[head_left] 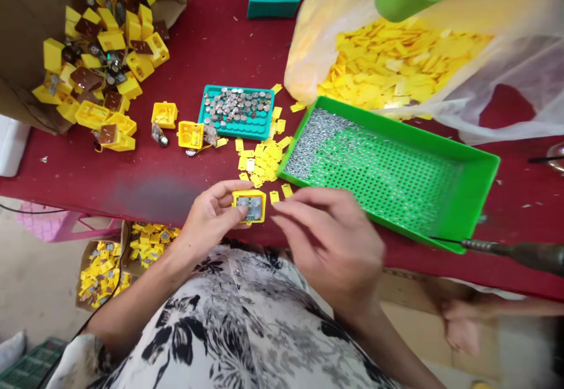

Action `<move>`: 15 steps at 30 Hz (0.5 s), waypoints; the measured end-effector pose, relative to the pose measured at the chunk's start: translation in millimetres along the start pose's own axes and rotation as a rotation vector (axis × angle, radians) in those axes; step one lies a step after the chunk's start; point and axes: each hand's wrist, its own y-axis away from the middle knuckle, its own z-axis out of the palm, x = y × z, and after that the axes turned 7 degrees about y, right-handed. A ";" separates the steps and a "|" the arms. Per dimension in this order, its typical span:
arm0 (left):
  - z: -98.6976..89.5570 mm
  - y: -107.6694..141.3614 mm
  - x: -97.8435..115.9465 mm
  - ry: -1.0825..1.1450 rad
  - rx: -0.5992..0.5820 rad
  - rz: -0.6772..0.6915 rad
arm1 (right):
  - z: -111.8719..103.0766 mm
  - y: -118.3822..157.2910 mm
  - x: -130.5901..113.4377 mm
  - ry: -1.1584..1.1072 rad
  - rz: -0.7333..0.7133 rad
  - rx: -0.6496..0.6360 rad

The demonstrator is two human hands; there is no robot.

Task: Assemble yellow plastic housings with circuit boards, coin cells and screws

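A small yellow plastic case [261, 195] with a grey inner part is gripped in my left hand [211, 210], the thumb pressing on the grey part. Just to its right hovers my right hand [332, 239], slightly blurred, its thumb and forefinger apart with nothing visible between them. Small yellow plastic tabs [267, 160] lie loose beyond the case, one close to my right fingertips. Behind them is a teal tray [259, 129] of button cells [233, 104]. A green basket [478, 183] holding many small screws [311, 142] stands on the right.
An open carton [26, 54] spills yellow cases with wires at the back left. Two cases [164, 114] sit nearby. A plastic bag [304, 54] of yellow tabs lies back right. An electric screwdriver [506, 249] reaches over the basket's corner. Filled boxes [101, 274] stand below left.
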 end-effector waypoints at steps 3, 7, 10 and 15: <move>-2.1 5.6 0.5 -0.001 0.005 0.020 | 21.8 -11.7 1.3 -0.012 -0.083 0.004; -6.0 8.7 2.0 -0.005 0.033 0.042 | 32.9 -16.4 2.5 -0.026 -0.103 -0.037; -9.0 8.9 2.2 -0.001 0.033 0.068 | 33.0 -17.1 0.8 -0.004 -0.132 -0.053; -14.4 8.0 -0.1 -0.007 0.033 0.094 | 36.0 -19.1 -3.6 0.016 -0.157 -0.091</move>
